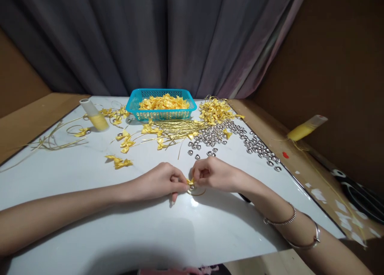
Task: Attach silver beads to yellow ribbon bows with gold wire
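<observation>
My left hand (163,181) pinches one side of a small yellow ribbon bow (191,182) at the middle of the white table. From the other side my right hand (211,174) closes its fingertips on the same bow. A silver bead sits at the bow's centre, and a loop of gold cord (196,194) curves below it. The fingers partly hide the bow. Just beyond my right hand lie many loose silver beads (211,135). Several yellow bows (119,161) rest on the table past my left hand.
A blue basket (132,107) full of yellow bows stands at the back, with gold cords (177,129) before it. Bows with cords are heaped (214,110) to its right. A yellow thread spool (97,117) stands left; another (307,129) lies right, near black-handled scissors (360,195).
</observation>
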Demonstrator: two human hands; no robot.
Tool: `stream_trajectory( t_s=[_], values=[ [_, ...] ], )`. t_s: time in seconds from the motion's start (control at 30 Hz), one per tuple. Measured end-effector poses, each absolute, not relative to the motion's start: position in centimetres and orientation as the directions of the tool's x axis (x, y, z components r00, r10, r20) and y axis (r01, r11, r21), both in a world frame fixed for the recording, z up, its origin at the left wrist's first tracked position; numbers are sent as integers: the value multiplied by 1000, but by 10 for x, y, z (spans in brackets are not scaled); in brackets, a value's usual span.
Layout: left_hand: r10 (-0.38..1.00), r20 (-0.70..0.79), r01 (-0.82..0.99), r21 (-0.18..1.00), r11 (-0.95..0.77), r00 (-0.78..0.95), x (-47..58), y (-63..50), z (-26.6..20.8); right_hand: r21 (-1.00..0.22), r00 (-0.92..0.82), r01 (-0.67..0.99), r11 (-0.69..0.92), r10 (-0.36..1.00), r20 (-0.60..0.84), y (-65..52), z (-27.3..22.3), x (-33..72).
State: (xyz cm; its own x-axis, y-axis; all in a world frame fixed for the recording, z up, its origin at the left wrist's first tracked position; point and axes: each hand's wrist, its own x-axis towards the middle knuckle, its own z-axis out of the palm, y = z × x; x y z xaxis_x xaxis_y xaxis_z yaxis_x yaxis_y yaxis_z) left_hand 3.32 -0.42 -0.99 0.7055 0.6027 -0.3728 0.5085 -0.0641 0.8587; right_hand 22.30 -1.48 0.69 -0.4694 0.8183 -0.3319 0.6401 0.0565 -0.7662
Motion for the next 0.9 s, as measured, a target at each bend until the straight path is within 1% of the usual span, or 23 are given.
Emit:
stream_trajectory(
  t_s=[0.1,0.17,0.23,0.3,0.37,0.5,0.67,0.73,0.8,0.83,0.9],
  values=[
    [523,-453,489,869,77,722,35,-2,-10,-783,-482,619,50,812,-329,-15,7,224],
    [507,-475,474,869,143,719,36,-1,-11,-790,-494,611,49,804,-332,-15,7,224],
    [517,-466,456,876,157,718,35,0,-10,-792,-496,610,37,797,-345,-15,7,225],
    [530,-446,450,883,132,721,34,-1,-10,-793,-498,609,28,792,-354,-15,7,225],
    [556,-421,463,883,71,716,33,-4,-8,-797,-504,604,28,787,-355,-14,6,226],
    [632,-296,487,860,-149,716,32,-11,-2,-813,-517,582,21,781,-350,-12,3,228],
    [656,-206,552,743,-378,726,32,-13,-3,-819,-521,574,12,777,-354,-11,0,229],
    [660,-112,523,712,-469,743,32,-12,-7,-816,-519,579,6,774,-362,-10,-1,230],
    [643,-6,454,714,-534,766,31,-10,-12,-816,-515,577,0,776,-364,-10,-2,230],
    [631,27,420,724,-547,775,30,-10,-13,-818,-513,575,-1,778,-362,-10,-2,230],
    [614,42,383,748,-542,788,30,-9,-15,-820,-512,572,1,781,-357,-10,-2,230]
  ],
)
